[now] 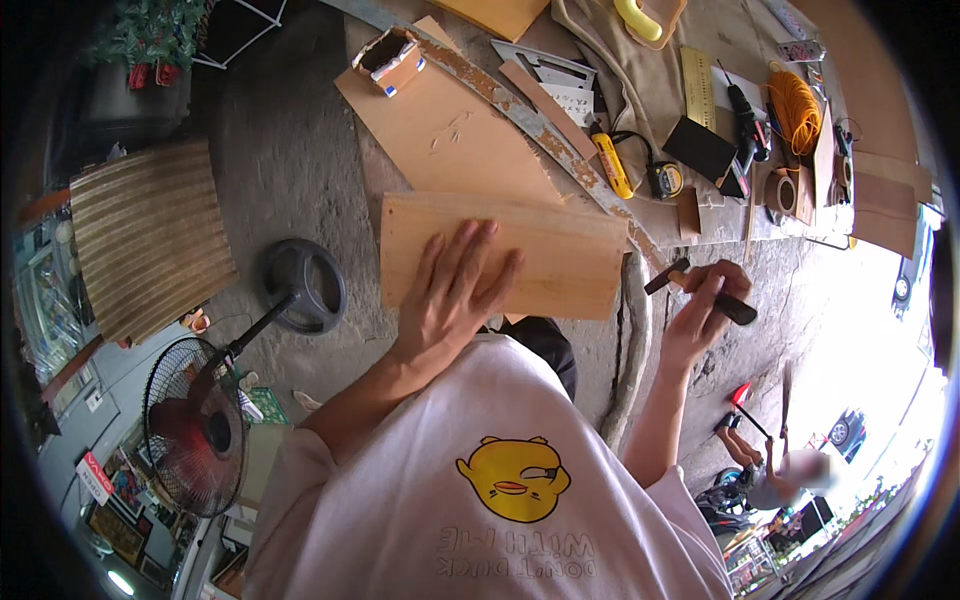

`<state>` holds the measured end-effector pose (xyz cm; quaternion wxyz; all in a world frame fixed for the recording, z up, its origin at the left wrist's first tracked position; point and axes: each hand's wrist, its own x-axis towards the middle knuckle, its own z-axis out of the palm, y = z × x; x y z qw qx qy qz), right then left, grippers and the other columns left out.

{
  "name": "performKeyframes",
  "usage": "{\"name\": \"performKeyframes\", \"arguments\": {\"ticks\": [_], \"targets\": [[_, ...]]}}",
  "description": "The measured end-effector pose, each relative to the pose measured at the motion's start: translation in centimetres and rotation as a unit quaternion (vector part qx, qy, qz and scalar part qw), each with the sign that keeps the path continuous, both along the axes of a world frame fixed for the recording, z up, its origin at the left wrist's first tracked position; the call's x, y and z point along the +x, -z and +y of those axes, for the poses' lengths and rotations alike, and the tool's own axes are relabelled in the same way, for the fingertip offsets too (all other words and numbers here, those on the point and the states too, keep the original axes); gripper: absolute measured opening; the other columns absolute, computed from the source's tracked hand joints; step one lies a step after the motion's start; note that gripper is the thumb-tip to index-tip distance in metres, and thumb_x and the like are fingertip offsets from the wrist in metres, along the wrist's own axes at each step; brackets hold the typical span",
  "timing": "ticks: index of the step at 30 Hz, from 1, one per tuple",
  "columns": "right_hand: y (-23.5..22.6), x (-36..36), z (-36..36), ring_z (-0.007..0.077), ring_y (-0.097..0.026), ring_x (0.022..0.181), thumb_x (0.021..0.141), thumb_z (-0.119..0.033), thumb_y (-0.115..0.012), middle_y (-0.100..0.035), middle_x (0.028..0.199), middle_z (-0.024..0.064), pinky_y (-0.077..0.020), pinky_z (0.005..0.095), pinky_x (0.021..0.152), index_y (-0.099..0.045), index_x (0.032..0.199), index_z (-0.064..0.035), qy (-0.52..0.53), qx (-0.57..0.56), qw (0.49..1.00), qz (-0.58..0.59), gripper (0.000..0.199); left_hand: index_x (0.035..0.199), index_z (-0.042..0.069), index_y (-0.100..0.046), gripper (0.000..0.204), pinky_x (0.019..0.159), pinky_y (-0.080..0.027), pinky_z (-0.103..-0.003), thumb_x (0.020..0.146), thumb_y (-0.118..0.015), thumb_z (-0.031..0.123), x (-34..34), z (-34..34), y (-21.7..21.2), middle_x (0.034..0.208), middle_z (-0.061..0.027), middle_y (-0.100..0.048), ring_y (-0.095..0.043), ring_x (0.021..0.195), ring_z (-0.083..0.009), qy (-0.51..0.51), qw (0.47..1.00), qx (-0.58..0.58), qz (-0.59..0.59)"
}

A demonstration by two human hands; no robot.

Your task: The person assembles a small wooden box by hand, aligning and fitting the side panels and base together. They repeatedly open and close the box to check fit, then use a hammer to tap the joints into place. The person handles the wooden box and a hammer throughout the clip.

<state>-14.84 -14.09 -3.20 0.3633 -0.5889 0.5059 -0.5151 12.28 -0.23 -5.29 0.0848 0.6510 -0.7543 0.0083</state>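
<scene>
My left hand [452,300] lies palm down with its fingers stretched out on a pale wooden board [570,255], which lies across in front of me. In my right hand [700,312], held up just off the board's right end, is a small hammer [667,276] with a dark head; the fingers wrap round its handle. Beyond the board lies a thin brown sheet [390,135]. Several nails [455,130] are scattered on it, and a small open cardboard box [388,62] stands at its far left corner.
A worn metal strip [500,95] runs diagonally across the work surface. Farther right lie a yellow utility knife [611,165], a tape measure [665,180], a drill [747,120] and orange cord [795,108]. A standing fan [200,430] is at left; another person [775,475] is at far right.
</scene>
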Motion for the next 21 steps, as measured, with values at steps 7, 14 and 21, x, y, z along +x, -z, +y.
{"name": "performKeyframes", "arguments": {"ticks": [7, 14, 21], "targets": [[-6.9, -1.2, 2.0, 0.0154, -0.048, 0.054, 0.106, -0.045, -0.052, -0.043, 0.061, 0.0025, -0.0406, 0.0299, 0.052, -0.047, 0.095, -0.0065, -0.049, -0.061, 0.997, -0.008, 0.041, 0.134, 0.008, -0.059, 0.043, 0.094, -0.054, -0.048, 0.093, -0.066, 0.018, 5.3, -9.0, -3.0, 0.114, -0.0239, -0.069, -0.069, 0.106, -0.0363, -0.060, 0.979, 0.127, 0.146], [-7.7, 4.8, 4.5, 0.0225, -0.056, 0.071, 0.099, -0.049, -0.064, -0.058, 0.078, 0.0104, -0.0463, 0.0393, 0.067, -0.050, 0.098, -0.0056, -0.209, 0.045, 0.964, -0.155, 0.045, 0.118, 0.002, -0.064, 0.031, 0.079, -0.055, -0.051, 0.097, -0.065, 0.025, 6.0, -8.6, 2.5, 0.089, -0.0235, -0.072, -0.071, 0.087, -0.0422, -0.161, 0.947, 0.148, 0.236], [-3.6, 8.9, 1.5, 0.0337, -0.061, 0.092, 0.089, -0.009, -0.068, -0.069, 0.107, 0.0117, -0.0475, 0.0381, 0.083, -0.060, 0.113, -0.0028, -0.407, 0.034, 0.886, 0.220, 0.026, 0.125, -0.006, -0.061, 0.041, 0.088, -0.054, -0.048, 0.097, -0.065, 0.023, 4.6, -7.7, 4.8, 0.108, -0.0295, -0.069, -0.067, 0.104, -0.0449, -0.208, 0.914, 0.190, 0.293]]}}
